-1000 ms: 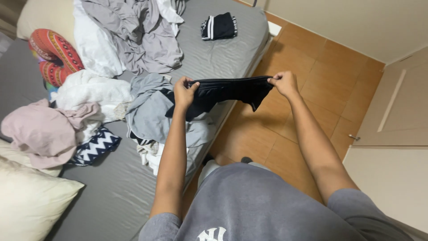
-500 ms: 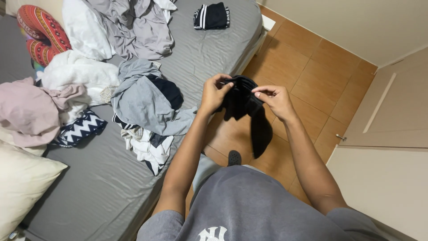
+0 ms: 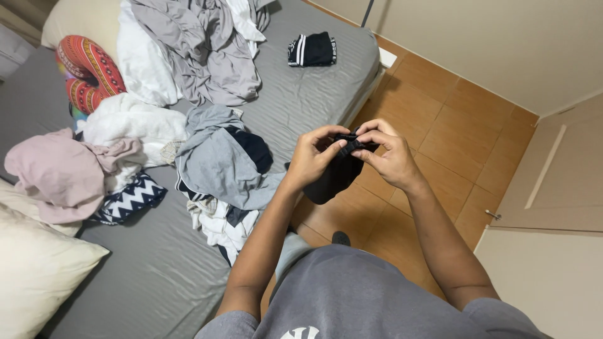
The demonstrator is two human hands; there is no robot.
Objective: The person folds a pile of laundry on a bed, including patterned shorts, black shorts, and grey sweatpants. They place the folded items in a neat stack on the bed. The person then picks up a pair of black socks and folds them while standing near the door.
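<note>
I hold a small black garment (image 3: 336, 176) in front of me, over the edge of the bed. My left hand (image 3: 312, 155) and my right hand (image 3: 388, 152) pinch its top edge close together, fingertips almost touching. The cloth hangs folded below my left hand. Left of my hands, a heap of grey, white and dark clothes (image 3: 220, 163) lies on the grey sheet (image 3: 301, 94).
A folded black item with white stripes (image 3: 312, 49) rests near the far bed edge. Grey and white clothes (image 3: 188, 50), a pink garment (image 3: 59, 172), a zigzag-patterned cloth (image 3: 129, 199), a red patterned cushion (image 3: 88, 72) and a cream pillow (image 3: 34, 270) cover the bed. Orange tiled floor (image 3: 452, 119) lies to the right.
A second ago I held the black garment stretched wide between both hands. I have brought my hands together, and the garment now hangs folded and bunched.
</note>
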